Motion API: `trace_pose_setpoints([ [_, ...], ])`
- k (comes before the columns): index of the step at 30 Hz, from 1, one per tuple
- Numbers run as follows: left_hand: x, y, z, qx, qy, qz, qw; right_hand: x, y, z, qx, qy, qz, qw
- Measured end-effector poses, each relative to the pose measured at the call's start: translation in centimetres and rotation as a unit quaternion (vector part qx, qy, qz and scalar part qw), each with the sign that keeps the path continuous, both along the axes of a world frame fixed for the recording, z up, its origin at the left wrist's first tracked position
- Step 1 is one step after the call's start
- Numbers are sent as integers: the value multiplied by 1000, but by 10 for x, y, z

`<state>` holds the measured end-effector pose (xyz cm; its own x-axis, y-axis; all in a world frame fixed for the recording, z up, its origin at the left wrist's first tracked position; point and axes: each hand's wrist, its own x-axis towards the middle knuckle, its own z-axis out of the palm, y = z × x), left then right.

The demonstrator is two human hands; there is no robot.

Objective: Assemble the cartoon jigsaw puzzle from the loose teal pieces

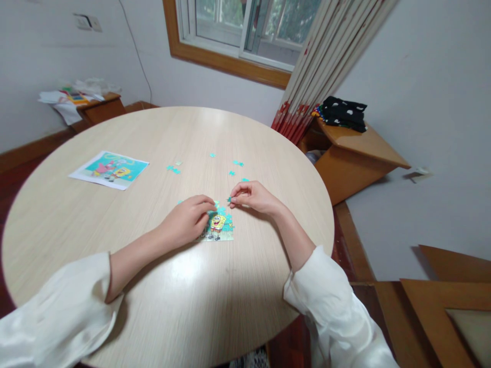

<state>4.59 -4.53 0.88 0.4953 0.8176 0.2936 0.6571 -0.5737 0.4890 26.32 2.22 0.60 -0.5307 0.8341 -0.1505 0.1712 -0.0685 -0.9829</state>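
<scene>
— What was found, taken from the largest thing down?

— A round wooden table [153, 286] was seen, with the part-built puzzle [219, 228] laid flat on it. A printed picture sheet [109, 169] was laid well apart from the puzzle, to its far left. The left hand [187, 221] was rested on the puzzle's left edge, with the fingers curled in. Whether anything was pinched under them could not be told. The right hand [253, 197] was held just beyond the puzzle's upper right corner. Loose pieces [173, 169] were scattered beyond the puzzle, farther from the person.

— And the smallest?

— A single teal piece [230, 200] was nipped between the right thumb and fingertips. They were closed almost fully on it, just above the puzzle's top edge.

— How was the fitting best done, by that look?

— It was judged that the puzzle should be kept pinned by the left hand so that nothing slid. The piece should be turned until its tabs matched the gap, lowered flat and pressed lightly, never forced. The colours could be checked against the sheet.
</scene>
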Motion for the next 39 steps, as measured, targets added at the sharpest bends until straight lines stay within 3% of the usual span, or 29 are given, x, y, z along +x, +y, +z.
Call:
trace_pose_setpoints([
  [3,-11,12,5,-12,-93,100,991,1,0,2,44,-9,-4,999],
  [6,-25,27,7,-35,-182,203,961,2,1,4,95,-26,6,995],
  [10,-34,39,5,-51,-245,267,930,2,0,4,105,-48,24,993],
  [18,-30,38,-4,-59,-244,247,936,-1,-3,4,16,-16,6,1000],
  [32,-30,35,-4,-72,-189,210,957,2,-3,10,54,-60,45,996],
  [36,-24,29,-1,-70,-154,173,970,3,-3,12,73,-59,62,994],
  [39,-20,22,4,-53,-123,112,985,4,-2,9,42,-39,61,997],
])
